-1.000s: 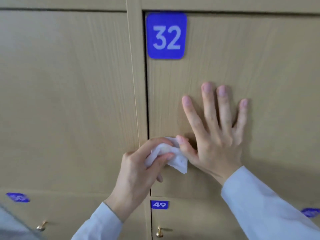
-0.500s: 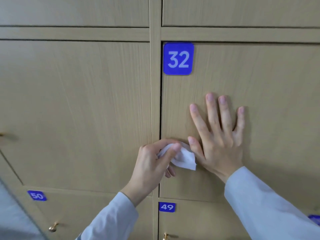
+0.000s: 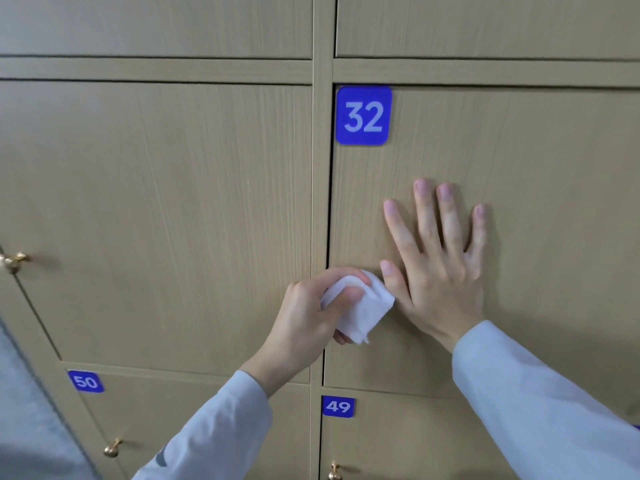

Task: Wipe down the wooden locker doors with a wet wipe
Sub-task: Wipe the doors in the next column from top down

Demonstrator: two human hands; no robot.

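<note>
Landmark: number plate 32 [image 3: 363, 115], top left corner of its locker door [image 3: 519, 237].

- Brass knob [image 3: 12, 261]: far left of the plate, on the neighbouring door.
- Plate 50 [image 3: 86, 381]: below and well left of the plate.
- Left hand [image 3: 304, 323]: below the plate, over the door's left edge; fingers curled round the wet wipe [image 3: 363, 306].
- Wet wipe: bunched, white, directly below the plate, lying against the door; its loose end hangs downward and rightward, just beside the right thumb.
- Plate 49 [image 3: 338, 406]: on the lower door, straight below.
- Right hand [image 3: 436, 271]: below and right of the plate; fingers straight and spread, palm flat on the door, holding nothing.

Judgement: unwiped door surface lies rightward and upward of the wipe; the left hand is the nearer one, and the right hand sits in its path.
</note>
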